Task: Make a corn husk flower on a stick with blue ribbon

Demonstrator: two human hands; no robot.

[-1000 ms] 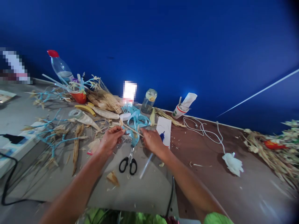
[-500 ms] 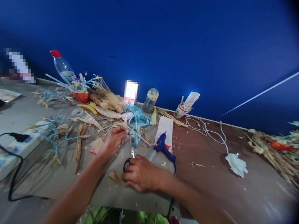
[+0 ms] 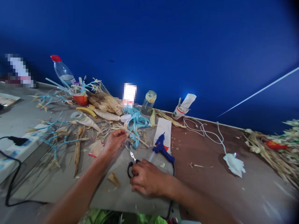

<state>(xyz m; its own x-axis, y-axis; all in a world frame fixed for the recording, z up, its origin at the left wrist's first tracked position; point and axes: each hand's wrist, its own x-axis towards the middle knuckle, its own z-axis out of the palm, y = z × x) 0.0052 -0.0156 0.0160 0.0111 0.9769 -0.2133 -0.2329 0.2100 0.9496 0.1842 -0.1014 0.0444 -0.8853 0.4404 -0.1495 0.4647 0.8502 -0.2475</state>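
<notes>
From the head camera, the right hand [image 3: 149,179] grips the scissors [image 3: 132,154] mid-table, blades angled toward the left hand [image 3: 115,141], its fingertips seemingly bunched, on what, if anything, one cannot tell! Blue-wrapped branches [image 3: 55,151] lie apparently formed at left; no cut shows yet, blue ribbon [image 3: 131,110] sits loose; husk scraps [image 3: 113,179] litter the grey-and-brown table [image 3: 198,193], blue wall [image 3: 163,46] behind

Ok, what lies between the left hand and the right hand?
In the head view, the scissors lie between them: the right hand grips the handle end, and the blades point toward the left hand.
</notes>
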